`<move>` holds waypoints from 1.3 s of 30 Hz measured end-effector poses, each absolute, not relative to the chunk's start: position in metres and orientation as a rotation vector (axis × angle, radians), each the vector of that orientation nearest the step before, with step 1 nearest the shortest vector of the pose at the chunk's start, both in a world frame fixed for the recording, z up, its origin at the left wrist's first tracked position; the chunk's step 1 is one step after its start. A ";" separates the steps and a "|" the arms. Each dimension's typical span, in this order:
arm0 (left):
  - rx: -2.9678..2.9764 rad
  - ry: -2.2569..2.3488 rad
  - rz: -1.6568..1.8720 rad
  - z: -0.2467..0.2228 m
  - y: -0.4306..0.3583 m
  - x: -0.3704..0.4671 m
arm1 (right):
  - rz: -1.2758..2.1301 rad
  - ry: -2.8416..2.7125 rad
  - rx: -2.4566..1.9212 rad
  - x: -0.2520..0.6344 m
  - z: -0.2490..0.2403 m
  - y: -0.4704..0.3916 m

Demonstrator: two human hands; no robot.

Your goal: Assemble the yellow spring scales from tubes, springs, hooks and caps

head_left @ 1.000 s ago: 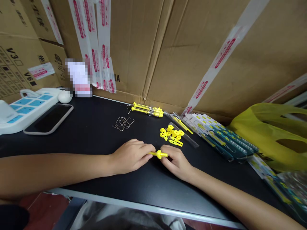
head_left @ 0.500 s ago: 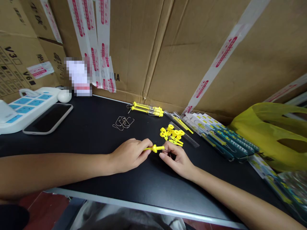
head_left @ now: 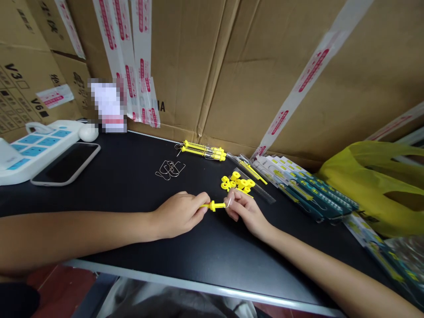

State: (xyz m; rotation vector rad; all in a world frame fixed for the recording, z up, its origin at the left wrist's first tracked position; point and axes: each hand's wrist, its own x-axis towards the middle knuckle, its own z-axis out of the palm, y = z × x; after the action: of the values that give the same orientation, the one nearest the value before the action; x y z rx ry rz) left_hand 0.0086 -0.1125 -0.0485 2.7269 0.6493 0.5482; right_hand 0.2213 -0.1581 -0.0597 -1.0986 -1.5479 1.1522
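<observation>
Near the middle of the frame, the left hand (head_left: 180,216) is keeping its fingers closed on one end of a yellow rod (head_left: 217,206), which is lying almost level above the tabletop (head_left: 132,185) and is pointing to the right. A wider collar is standing out around the rod, just beside the fingertips. The right hand (head_left: 249,215) is bending its fingers, and their tips are pinching a thin metal wire (head_left: 229,202) at the free end of the rod. Whether this wire is passing into the rod, I cannot tell.

Just above the right hand, small yellow parts (head_left: 235,180) are lying in a loose heap, and a clear tube (head_left: 266,193) is lying near them. Left of this heap, bent wire hooks (head_left: 170,169) are resting in a tangle. Farther up, yellow-ended tubes (head_left: 202,151) are lying side by side near the cardboard (head_left: 265,75). On the right side, printed packages (head_left: 303,187) are overlapping in a row beside a yellow bag (head_left: 361,172). At the left, a phone (head_left: 68,165) is lying next to a white power strip (head_left: 71,128).
</observation>
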 end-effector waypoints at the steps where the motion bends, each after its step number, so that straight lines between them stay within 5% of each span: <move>1: 2.758 0.627 0.519 -0.049 -0.113 0.009 | 1.147 -1.566 -1.114 0.221 -0.059 -0.158; 21: 3.027 0.355 0.598 -0.054 -0.114 0.007 | 1.061 -1.764 -1.215 0.215 -0.053 -0.165; 39: 2.783 0.633 0.508 -0.050 -0.112 0.008 | 1.010 -1.464 -1.125 0.216 -0.060 -0.166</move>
State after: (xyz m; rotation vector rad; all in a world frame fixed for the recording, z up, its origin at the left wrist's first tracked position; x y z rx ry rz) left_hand 0.0083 -0.1120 -0.0501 2.7827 0.6327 0.5080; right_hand 0.2162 -0.1664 -0.0600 -1.1246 -1.4640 1.0096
